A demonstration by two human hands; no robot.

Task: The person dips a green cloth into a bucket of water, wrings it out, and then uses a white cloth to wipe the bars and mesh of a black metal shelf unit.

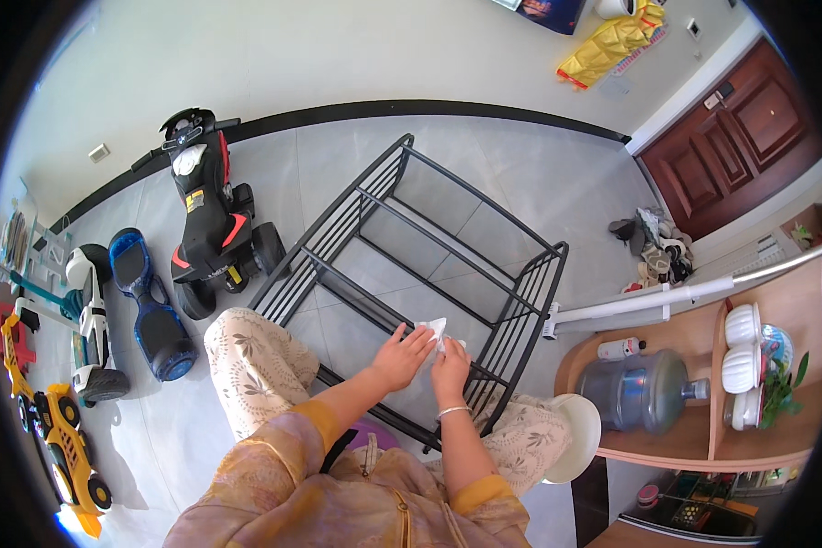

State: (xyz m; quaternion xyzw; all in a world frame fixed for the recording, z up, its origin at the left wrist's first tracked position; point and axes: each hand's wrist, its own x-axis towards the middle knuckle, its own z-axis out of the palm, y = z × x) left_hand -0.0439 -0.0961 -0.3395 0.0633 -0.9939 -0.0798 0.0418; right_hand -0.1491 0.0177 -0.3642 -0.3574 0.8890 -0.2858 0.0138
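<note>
In front of my knees stands a black metal rack frame [438,237] with barred sides and thin crossbars. Over its near bar I have both hands close together. My left hand [402,357] has its fingers stretched out, lying along the bar and against a crumpled white wipe [434,330]. Closed fingers of my right hand [450,369] pinch the wipe beside the left fingertips. A bracelet circles my right wrist.
Left stand a black-and-red toy motorbike [212,205], a blue hoverboard [152,306], a white self-balancing scooter [93,324] and a yellow toy truck [71,447]. Right, a wooden shelf [690,447] holds a large water bottle [635,391]; shoes [659,248] lie by the brown door [735,137].
</note>
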